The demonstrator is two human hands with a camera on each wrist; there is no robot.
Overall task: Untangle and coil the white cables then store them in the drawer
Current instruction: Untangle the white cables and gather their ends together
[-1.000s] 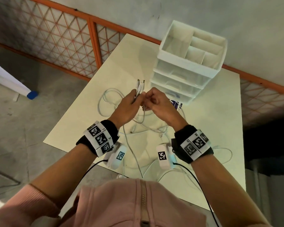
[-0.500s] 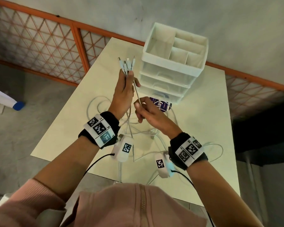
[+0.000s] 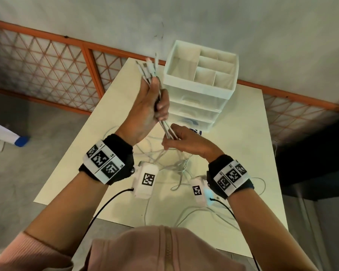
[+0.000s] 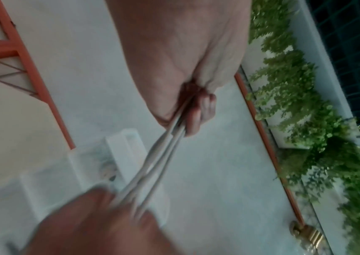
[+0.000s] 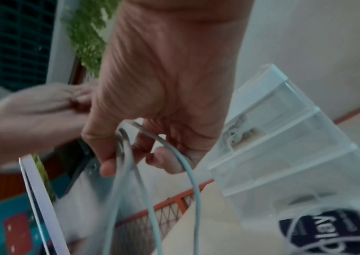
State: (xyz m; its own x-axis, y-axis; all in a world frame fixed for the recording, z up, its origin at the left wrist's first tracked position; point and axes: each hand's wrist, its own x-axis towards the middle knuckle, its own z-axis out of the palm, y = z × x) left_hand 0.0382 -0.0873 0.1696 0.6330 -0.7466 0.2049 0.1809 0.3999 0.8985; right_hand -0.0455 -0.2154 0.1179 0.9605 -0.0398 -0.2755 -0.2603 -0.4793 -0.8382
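Gripping thin white cables [image 3: 149,72] — both hands.

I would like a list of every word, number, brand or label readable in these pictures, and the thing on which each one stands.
Dark blue label by the drawer unit: white letters, upside down and blurred, perhaps "ay"; not readable.
Wrist bands: black-and-white square codes with tiny corner marks, too small to read.
Wrist cameras: square codes only, no words.
White cables: no print visible.

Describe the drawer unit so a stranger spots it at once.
On the cream table, at its far edge by the wall, stands a white plastic drawer unit. Unlike the loose white cables around it, it is boxy, with translucent stacked drawers and an open divided tray on top.
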